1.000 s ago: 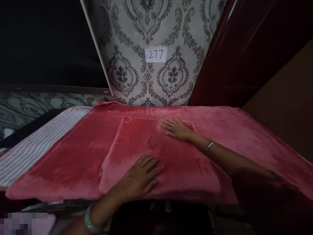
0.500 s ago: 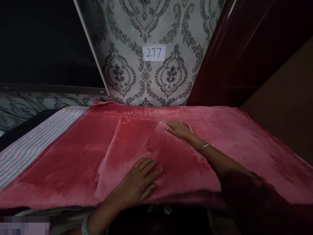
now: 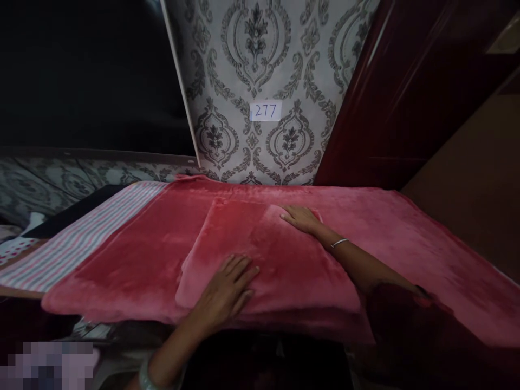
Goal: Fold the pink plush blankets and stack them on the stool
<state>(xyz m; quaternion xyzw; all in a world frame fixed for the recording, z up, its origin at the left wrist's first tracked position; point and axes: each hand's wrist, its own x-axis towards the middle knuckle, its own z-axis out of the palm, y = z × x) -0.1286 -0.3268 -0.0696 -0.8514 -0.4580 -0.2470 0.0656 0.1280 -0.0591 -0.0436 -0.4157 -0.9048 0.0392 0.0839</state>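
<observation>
A folded pink-red plush cloth [image 3: 264,271] lies flat on a larger spread of the same plush, a pink blanket [image 3: 385,233]. My left hand [image 3: 229,287] rests on the near left part of the folded cloth, palm down with fingers stretched out. At its far right corner lies my right hand [image 3: 301,218], also flat and open. Neither hand grips anything. The palms hide the cloth beneath them.
A striped cloth [image 3: 89,233] shows left of the blanket. Behind stand a patterned wall with a paper marked 277 [image 3: 266,110], a dark screen [image 3: 89,81] at left and a dark red glossy panel [image 3: 377,108] at right.
The view has shifted, so the scene sits a little lower and further right. My left hand has slid slightly forward over the folded cloth; the right hand stays near its far right corner.
</observation>
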